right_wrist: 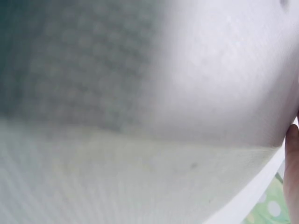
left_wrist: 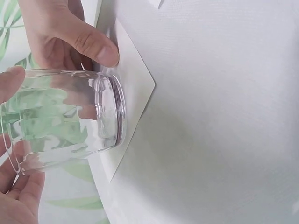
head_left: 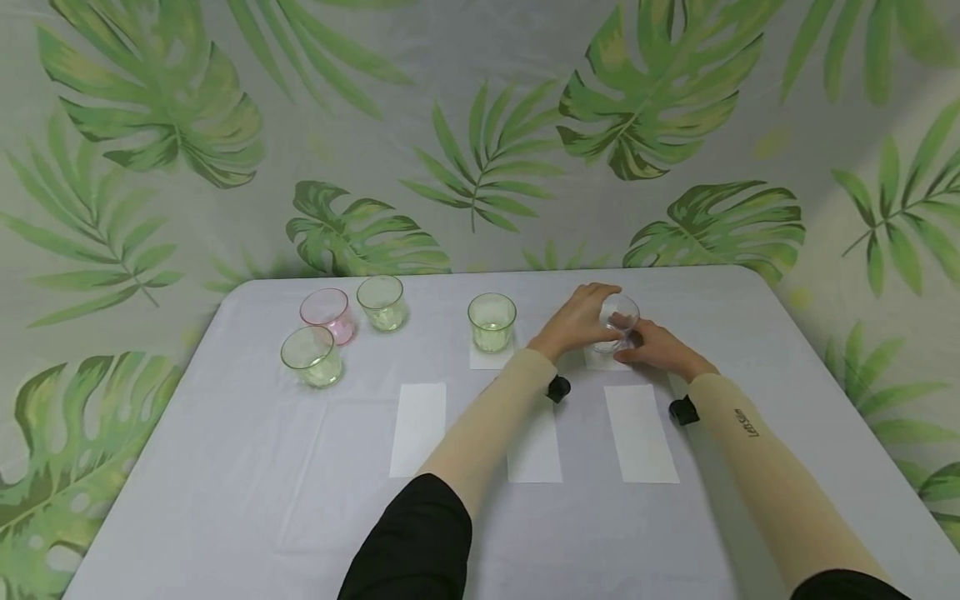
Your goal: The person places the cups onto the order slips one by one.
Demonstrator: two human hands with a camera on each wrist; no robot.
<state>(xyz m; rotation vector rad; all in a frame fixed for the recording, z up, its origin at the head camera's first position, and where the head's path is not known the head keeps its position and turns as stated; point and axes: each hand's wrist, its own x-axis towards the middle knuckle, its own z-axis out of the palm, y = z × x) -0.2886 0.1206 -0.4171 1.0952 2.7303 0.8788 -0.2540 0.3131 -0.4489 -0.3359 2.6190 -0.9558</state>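
Note:
A clear glass (head_left: 621, 310) is at the back right over a white paper card (head_left: 609, 361). My left hand (head_left: 581, 321) grips it near the rim from the left. In the left wrist view, thumb and fingertips lie on opposite sides of the glass (left_wrist: 56, 116), its base close over the card (left_wrist: 135, 84). At its right, beside the base, is my right hand (head_left: 663, 348). The right thumb is down at the card by the base, and its other fingers show partly through the glass. In the right wrist view only one finger (right_wrist: 292, 168) appears, at the edge.
A pale green glass (head_left: 491, 325) stands on another card (head_left: 487, 360) left of my left hand. Farther left stand two more green glasses (head_left: 382, 304) and a pink glass (head_left: 332, 318). Three cards (head_left: 642, 433) lie in a nearer row, the middle one partly behind my left forearm.

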